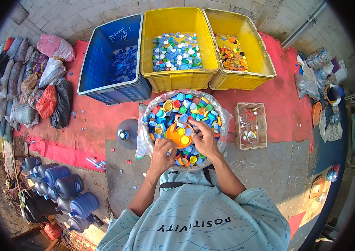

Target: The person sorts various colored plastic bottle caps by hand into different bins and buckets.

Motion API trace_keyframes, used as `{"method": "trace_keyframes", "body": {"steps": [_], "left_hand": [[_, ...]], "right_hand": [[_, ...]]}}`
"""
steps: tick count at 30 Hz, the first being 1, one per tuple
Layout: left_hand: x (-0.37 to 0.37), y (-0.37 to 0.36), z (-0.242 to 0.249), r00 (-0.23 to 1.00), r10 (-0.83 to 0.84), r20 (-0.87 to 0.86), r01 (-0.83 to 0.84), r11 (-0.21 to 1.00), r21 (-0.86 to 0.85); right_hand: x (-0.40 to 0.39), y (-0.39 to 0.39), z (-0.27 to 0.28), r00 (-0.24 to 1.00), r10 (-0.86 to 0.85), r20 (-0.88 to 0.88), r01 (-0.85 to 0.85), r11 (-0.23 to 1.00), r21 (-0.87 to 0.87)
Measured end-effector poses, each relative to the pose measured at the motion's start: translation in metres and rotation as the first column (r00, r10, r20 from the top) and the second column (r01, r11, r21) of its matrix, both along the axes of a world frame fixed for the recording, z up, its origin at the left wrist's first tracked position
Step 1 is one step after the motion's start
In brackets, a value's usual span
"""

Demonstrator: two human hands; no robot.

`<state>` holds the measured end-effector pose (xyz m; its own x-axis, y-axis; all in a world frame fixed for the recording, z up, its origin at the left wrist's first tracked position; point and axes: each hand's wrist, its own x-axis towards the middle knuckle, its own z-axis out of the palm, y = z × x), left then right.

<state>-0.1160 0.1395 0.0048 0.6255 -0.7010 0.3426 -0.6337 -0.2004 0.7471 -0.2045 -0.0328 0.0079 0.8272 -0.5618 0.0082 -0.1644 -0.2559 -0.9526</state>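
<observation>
A large round basket (223, 112), lined with clear plastic, stands in front of me, full of bottle caps (170, 106) in many colours. Over the caps is a small orange bowl (170, 133), tilted, with yellow and pale caps (184, 139) in it. My left hand (162, 155) is closed at the bowl's lower left edge, its fingertips partly hidden. On the right side, my right hand (205, 140) has its thumb against the bowl's rim and its index finger curled above. Whether a cap is pinched there too, I cannot make out.
Behind the basket stand a blue crate (93, 67) and two yellow crates (180, 79) (244, 79), each with caps. A dark water jug (128, 133) sits left, a plastic basket (251, 140) right. Filled sacks (51, 75) and several jugs (69, 186) lie farther left.
</observation>
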Motion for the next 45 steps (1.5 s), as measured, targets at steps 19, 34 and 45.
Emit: {"method": "trace_keyframes", "body": {"steps": [19, 34, 45], "left_hand": [[0.001, 0.009, -0.013, 0.999, -0.035, -0.009, 0.035, 0.999, -0.009], [0.007, 0.007, -0.013, 1.000, -0.024, 0.001, 0.024, 0.999, -0.029], [0.007, 0.007, -0.015, 0.999, -0.022, -0.027, 0.022, 1.000, 0.001]], "right_hand": [[0.015, -0.008, 0.014, 0.959, 0.220, -0.175, -0.273, 0.884, -0.380], [0.018, -0.015, 0.019, 0.981, 0.184, -0.055, -0.189, 0.872, -0.451], [0.023, -0.012, 0.007, 0.998, 0.065, -0.009, -0.065, 0.987, -0.148]]}}
